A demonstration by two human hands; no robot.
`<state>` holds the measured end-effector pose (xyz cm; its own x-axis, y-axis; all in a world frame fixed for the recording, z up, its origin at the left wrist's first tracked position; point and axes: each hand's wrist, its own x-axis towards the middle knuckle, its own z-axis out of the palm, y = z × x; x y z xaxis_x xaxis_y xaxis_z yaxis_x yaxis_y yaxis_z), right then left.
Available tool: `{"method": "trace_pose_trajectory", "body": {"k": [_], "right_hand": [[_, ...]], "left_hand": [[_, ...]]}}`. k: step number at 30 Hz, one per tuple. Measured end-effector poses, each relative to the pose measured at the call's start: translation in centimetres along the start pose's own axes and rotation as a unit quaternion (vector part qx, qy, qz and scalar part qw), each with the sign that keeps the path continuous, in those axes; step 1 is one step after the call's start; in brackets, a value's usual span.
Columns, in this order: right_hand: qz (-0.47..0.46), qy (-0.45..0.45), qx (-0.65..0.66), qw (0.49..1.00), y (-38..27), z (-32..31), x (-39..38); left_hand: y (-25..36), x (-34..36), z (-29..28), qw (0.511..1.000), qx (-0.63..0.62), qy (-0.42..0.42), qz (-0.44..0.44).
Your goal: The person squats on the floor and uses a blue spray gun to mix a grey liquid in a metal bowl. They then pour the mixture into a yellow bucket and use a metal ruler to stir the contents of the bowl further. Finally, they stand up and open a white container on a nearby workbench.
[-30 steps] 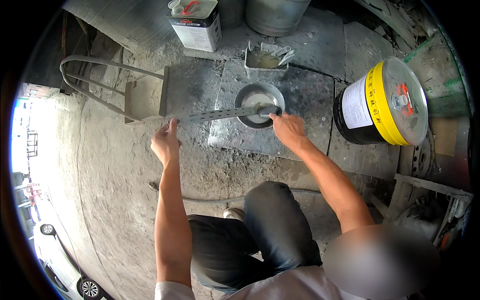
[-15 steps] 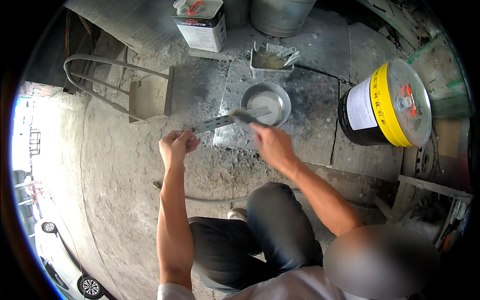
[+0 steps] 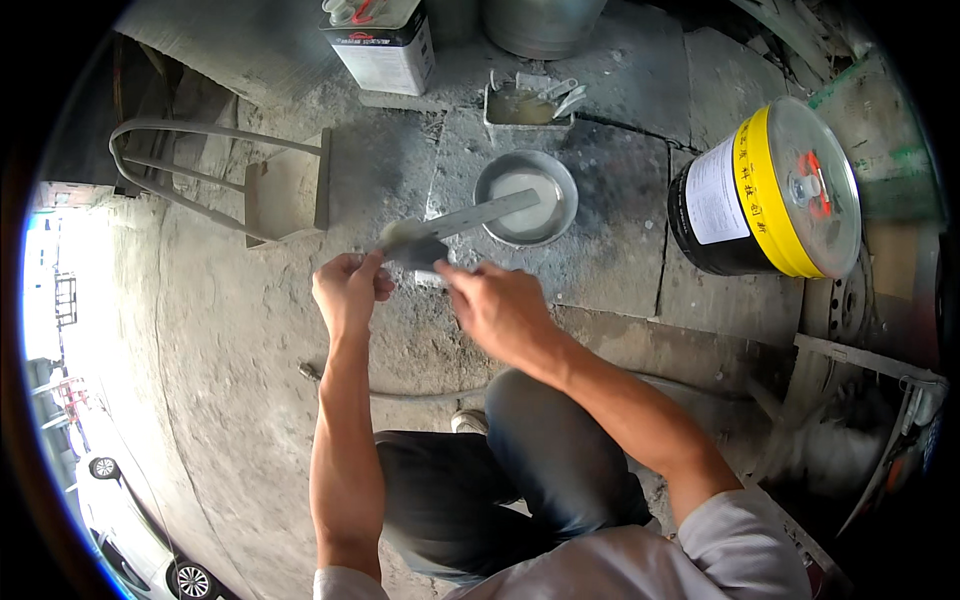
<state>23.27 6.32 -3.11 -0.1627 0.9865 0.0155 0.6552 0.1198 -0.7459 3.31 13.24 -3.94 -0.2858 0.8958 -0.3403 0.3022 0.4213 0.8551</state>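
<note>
A long flat metal strip [image 3: 480,213] with holes in it slants up to the right, its near end pinched in my left hand [image 3: 345,293]. Its far end reaches over a round metal bowl [image 3: 570,208] holding pale grey liquid. My right hand [image 3: 505,312] grips a brush [image 3: 418,252] with a dark, broad body and a pale, blurred head. This head lies against the strip close to my left fingers. Behind the bowl stands a small rectangular tub [image 3: 530,140] with murky liquid and several pale-handled tools resting in it.
A rectangular can [image 3: 385,65] stands at the back, beside a large grey bucket [image 3: 540,30]. To the right is a black and yellow drum [image 3: 770,200]. A metal frame with curved bars [image 3: 290,195] stands left. Behind my foot, a hose [image 3: 430,398] crosses the rough concrete floor.
My right hand has drawn the brush left and toward me along the strip, from near the bowl to beside my left fingers. My left hand still holds the strip's end.
</note>
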Motion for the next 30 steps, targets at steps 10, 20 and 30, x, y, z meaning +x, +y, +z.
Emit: {"method": "trace_pose_trajectory", "body": {"k": [10, 20, 30], "right_hand": [[0.060, 0.136, -0.227, 0.962, 19.4, -0.2, 1.9], [0.116, 0.013, -0.072, 0.991, 6.6, -3.8, 2.2], [0.160, 0.118, -0.125, 0.972, 11.2, -2.2, 1.5]], "left_hand": [[-0.2, 0.1, -0.3, 0.997, 0.025, -0.054, 0.040], [-0.8, -1.0, -1.6, 0.928, 0.225, -0.011, 0.297], [0.6, -0.8, -1.8, 0.915, 0.284, -0.046, 0.284]]}}
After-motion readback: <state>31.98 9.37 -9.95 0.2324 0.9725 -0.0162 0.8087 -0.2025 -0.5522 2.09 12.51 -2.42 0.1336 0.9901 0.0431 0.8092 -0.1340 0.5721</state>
